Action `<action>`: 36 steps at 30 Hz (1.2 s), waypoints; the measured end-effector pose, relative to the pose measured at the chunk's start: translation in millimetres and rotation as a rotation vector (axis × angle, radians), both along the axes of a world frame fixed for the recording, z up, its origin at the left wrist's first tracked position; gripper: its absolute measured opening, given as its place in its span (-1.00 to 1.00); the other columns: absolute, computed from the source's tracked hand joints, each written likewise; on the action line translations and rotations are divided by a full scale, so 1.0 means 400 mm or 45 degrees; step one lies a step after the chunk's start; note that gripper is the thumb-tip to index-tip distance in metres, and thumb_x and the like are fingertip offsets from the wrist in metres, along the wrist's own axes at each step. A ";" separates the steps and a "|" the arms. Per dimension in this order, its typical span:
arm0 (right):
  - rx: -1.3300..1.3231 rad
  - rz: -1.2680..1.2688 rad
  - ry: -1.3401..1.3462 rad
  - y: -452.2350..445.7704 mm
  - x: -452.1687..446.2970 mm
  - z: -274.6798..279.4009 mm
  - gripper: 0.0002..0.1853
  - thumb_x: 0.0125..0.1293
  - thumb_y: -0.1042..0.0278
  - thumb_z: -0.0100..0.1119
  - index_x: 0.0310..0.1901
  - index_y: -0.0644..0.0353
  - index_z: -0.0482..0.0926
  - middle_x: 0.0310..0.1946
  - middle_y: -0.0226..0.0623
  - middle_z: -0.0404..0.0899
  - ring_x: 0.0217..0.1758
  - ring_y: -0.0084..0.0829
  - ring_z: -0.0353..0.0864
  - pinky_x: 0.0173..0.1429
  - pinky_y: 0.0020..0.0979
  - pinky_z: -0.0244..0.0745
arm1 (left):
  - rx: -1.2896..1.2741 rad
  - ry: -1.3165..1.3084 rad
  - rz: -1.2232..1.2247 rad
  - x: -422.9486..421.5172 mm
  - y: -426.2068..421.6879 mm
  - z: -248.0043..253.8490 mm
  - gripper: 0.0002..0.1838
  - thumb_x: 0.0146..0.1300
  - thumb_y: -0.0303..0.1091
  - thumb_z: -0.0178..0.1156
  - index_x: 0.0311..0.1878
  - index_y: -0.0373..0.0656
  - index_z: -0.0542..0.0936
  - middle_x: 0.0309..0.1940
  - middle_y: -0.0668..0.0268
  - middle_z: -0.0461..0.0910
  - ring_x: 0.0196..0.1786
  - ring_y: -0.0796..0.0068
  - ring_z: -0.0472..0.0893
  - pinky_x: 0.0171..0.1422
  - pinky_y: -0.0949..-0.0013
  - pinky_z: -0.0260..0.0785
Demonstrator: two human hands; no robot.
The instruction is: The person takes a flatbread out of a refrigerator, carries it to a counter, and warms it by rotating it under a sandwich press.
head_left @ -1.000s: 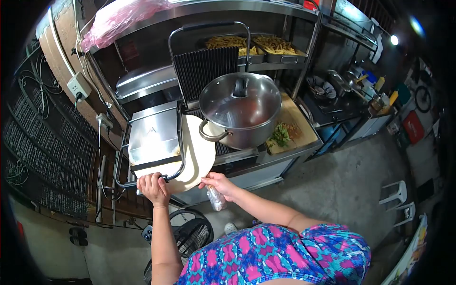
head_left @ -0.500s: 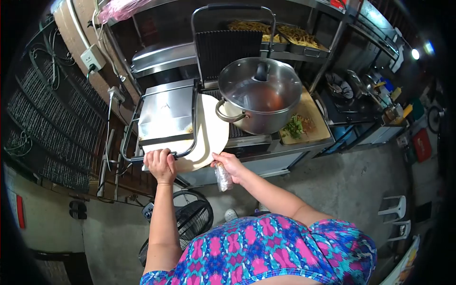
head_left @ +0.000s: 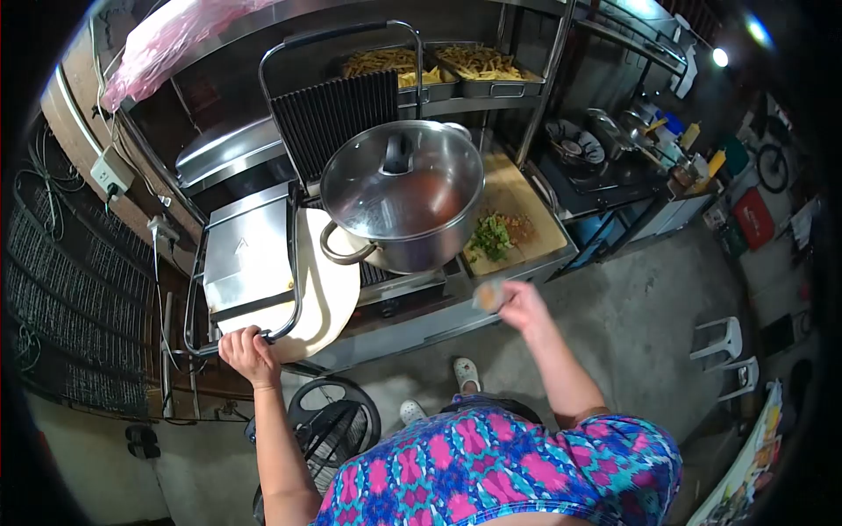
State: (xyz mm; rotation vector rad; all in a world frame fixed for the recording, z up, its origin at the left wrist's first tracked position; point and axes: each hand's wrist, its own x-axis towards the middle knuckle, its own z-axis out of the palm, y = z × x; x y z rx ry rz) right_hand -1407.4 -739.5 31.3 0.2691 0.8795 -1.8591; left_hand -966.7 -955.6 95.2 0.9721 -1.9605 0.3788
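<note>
Away from the rim of the pale round sheet (head_left: 329,285), the right hand (head_left: 524,306) is now moving, carrying a small clear-wrapped bundle (head_left: 488,297) to a spot near the front edge of the cutting board (head_left: 539,230). Its fingers are pinching the bundle, which is blurring and showing something brownish inside, perhaps food. The left hand (head_left: 251,357) is still gripping the press handle (head_left: 279,334) at the front left corner of the counter (head_left: 421,320). Beneath the closed press (head_left: 248,259), the sheet is lying partly covered, its right side reaching out towards the pot (head_left: 430,241). That pot is standing on the open grill's lower plate (head_left: 375,274), its glass lid (head_left: 373,193) covering reddish-brown contents that are showing dimly through the glare. Behind it, the ribbed upper plate (head_left: 333,118) is standing raised. Chopped green herbs (head_left: 492,237) are lying towards the board's left edge, with brown bits (head_left: 521,228) just beside them. On the shelf behind, the left metal tray (head_left: 438,91) and the right metal tray (head_left: 502,88) are holding yellowish fries (head_left: 481,63).
</note>
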 end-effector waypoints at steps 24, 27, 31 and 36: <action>0.447 -0.332 1.759 -0.268 -0.626 -0.184 -0.64 0.18 0.26 0.17 -0.01 0.17 0.44 -0.27 -0.27 0.52 -0.38 -0.55 0.43 -0.29 -0.60 0.34 | 0.124 0.015 0.212 -0.027 0.011 -0.011 -0.64 0.25 -0.19 -0.30 -0.50 -0.16 0.41 -0.36 0.21 0.44 -0.06 0.14 0.36 0.22 0.16 0.06; 0.476 0.069 1.157 -0.220 -0.311 0.033 -0.83 0.23 0.26 0.15 -0.22 0.13 0.50 -0.61 -0.43 0.46 -0.71 -0.67 0.29 -0.68 -0.66 0.10 | 0.102 -0.003 0.285 -0.031 0.014 -0.016 -0.69 0.18 -0.22 -0.24 -0.48 -0.16 0.44 -0.34 0.22 0.45 -0.04 0.15 0.36 0.18 0.16 0.08; 0.253 0.517 0.975 -0.166 -0.085 0.017 -0.85 0.22 0.28 0.17 -0.26 0.15 0.51 -0.61 -0.38 0.48 -0.70 -0.62 0.36 -0.67 -0.65 0.16 | 0.111 0.047 0.172 -0.020 0.006 -0.021 -0.79 0.09 -0.30 -0.15 -0.45 -0.11 0.48 -0.40 0.27 0.45 -0.11 0.18 0.38 0.21 0.18 0.09; 0.006 0.962 0.707 -0.118 0.080 0.059 -0.85 0.21 0.30 0.19 -0.31 0.18 0.52 -0.61 -0.30 0.52 -0.68 -0.55 0.45 -0.66 -0.65 0.23 | 0.059 0.046 0.163 -0.027 0.010 0.003 -0.82 0.08 -0.31 -0.11 -0.44 -0.09 0.49 -0.43 0.29 0.43 -0.17 0.25 0.38 0.24 0.19 0.08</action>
